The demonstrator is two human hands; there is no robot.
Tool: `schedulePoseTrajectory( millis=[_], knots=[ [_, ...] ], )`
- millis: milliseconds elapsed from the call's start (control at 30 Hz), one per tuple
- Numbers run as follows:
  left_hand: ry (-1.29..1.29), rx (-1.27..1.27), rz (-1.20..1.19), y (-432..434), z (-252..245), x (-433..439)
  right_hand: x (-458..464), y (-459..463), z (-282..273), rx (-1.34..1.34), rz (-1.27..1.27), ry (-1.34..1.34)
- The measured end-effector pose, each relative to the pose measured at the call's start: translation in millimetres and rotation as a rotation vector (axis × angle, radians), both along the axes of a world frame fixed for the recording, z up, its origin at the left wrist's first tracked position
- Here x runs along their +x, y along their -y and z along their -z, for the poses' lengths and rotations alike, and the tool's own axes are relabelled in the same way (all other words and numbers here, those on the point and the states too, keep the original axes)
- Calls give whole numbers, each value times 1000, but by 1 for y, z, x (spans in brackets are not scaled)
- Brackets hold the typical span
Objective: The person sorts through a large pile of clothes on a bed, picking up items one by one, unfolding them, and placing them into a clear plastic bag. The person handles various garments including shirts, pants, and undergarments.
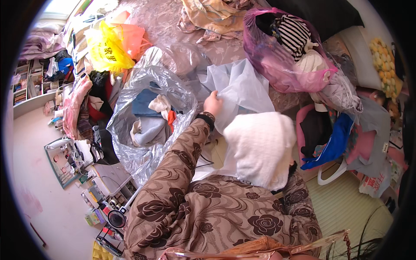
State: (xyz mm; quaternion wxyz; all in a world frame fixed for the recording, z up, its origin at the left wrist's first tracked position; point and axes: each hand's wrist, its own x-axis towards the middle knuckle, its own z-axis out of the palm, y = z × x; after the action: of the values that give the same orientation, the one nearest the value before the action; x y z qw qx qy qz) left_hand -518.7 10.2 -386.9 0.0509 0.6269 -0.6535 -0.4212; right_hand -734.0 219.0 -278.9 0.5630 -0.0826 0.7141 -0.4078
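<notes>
My left hand point(213, 104) grips the edge of a translucent white plastic bag point(239, 84) at the centre of the view. A folded white fleecy cloth point(263, 146) lies over my right hand, which is hidden beneath or behind it; only the dark cuff shows at its right side. Left of my left hand stands a clear plastic bag point(126, 97) with its mouth spread, holding a blue folded cloth point(145, 103), a grey garment point(152, 131) and a cream and orange piece. A pink plastic bag point(268, 76) at the upper right holds a black-and-white striped garment point(294, 35).
Yellow point(105, 48) and orange plastic bags lie at the upper left by piled clothes. Yellowish fabric point(214, 16) rests on the bed at the top. On the right are a pink container point(301, 130), a blue garment point(334, 143) and a grey bag point(373, 130). A small fan point(116, 219) stands lower left.
</notes>
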Motion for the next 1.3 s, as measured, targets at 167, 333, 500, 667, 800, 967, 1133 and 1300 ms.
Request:
schedulePoseTrajectory(
  millis=[167, 333, 500, 667, 800, 967, 1133, 1300],
  knots=[
    [-381, -121, -88, 25, -40, -10, 3, 30, 35, -10, -132, -84],
    [-168, -139, 383, -3, -122, -9, 7, 99, 68, -71, -309, -304],
    [-481, 271, 376, -53, -180, -47, 20, 118, 80, -22, -508, -510],
    [-1142, 181, 299, -33, -226, -61, 33, 118, 63, -135, -716, -863],
    [-1130, -154, 188, 4, -238, -27, 59, 147, 66, -466, -994, -1032],
    [-582, -68, -93, 1, -184, 92, 88, 184, 87, -270, -1404, -1193],
    [111, 34, -726, -2, -76, 206, 66, 182, 56, -257, -1605, -1202],
    [-67, 366, -650, 8, -36, 226, 65, 165, -70, -281, -1879, -994]
  ],
)
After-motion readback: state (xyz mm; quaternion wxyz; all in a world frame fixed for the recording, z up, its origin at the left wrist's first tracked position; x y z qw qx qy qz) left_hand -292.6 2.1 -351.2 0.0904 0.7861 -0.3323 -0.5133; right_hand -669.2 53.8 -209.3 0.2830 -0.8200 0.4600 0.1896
